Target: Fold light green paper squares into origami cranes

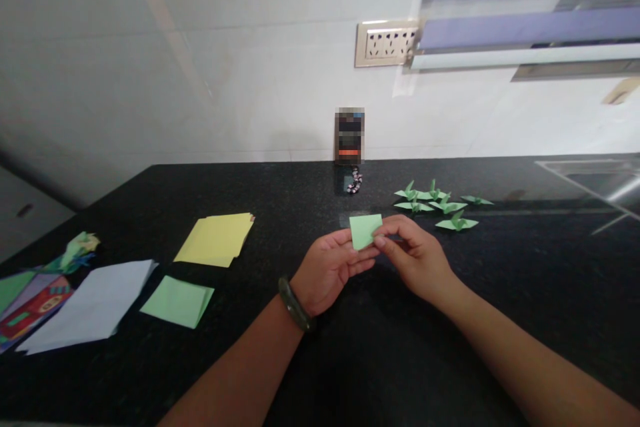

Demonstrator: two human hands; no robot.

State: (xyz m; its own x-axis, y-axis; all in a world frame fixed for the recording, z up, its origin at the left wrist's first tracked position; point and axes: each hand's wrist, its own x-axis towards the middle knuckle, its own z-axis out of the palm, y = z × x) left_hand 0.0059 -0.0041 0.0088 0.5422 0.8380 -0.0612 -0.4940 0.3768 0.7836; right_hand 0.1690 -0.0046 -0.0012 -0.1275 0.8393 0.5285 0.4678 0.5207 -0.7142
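A small folded piece of light green paper is held up over the black countertop. My left hand pinches its lower left edge, a dark band on the wrist. My right hand pinches its right edge with thumb and fingers closed. Both hands meet at the paper, a little above the counter's middle.
Several folded green paper cranes lie behind my right hand. Left of my hands lie a yellow paper stack, a green paper stack, a pale lavender stack and colourful packaging. A phone leans against the wall; a sink is far right.
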